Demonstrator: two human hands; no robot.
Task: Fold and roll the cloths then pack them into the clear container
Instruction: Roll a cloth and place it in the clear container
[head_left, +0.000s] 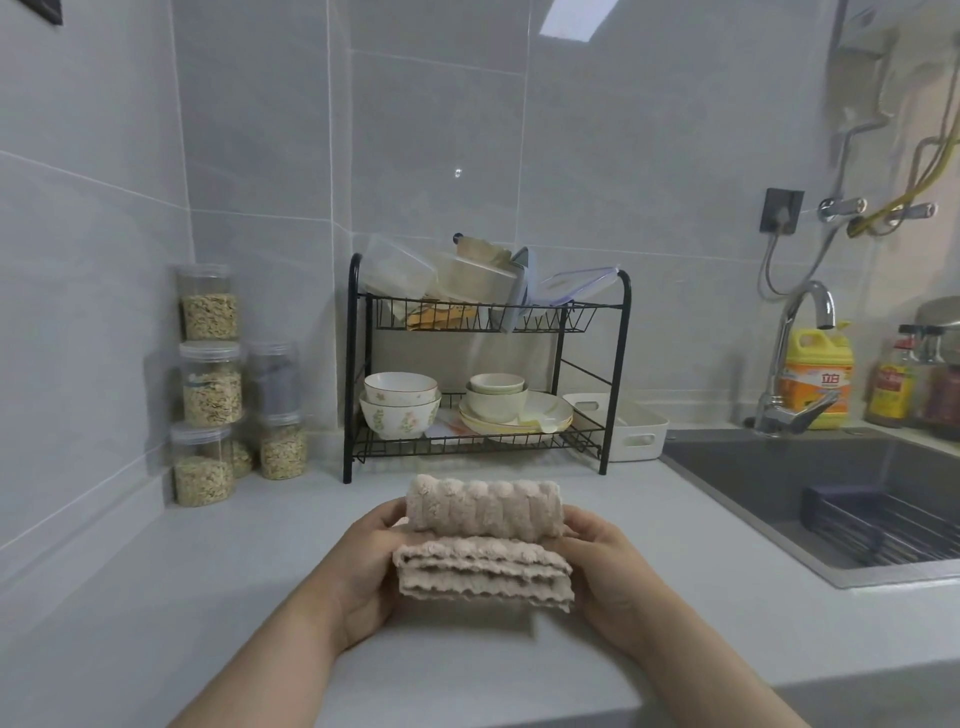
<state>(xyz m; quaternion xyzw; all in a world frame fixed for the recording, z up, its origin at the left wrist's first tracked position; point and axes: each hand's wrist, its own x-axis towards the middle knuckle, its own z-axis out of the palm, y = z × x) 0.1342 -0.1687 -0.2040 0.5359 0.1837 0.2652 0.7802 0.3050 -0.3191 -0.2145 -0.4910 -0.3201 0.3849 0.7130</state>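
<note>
Head view: my left hand (363, 569) and right hand (610, 569) curl fingers (584, 522) round the cloth (485, 525); I'd roll tightly, edges squared between them.

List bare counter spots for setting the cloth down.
Free: counter left of the left hand, up to the jars; counter between the right hand and the sink. Narrow strip between cloth and dish rack. Crowded: jars corner, rack shelves, bottles by the faucet.
</note>
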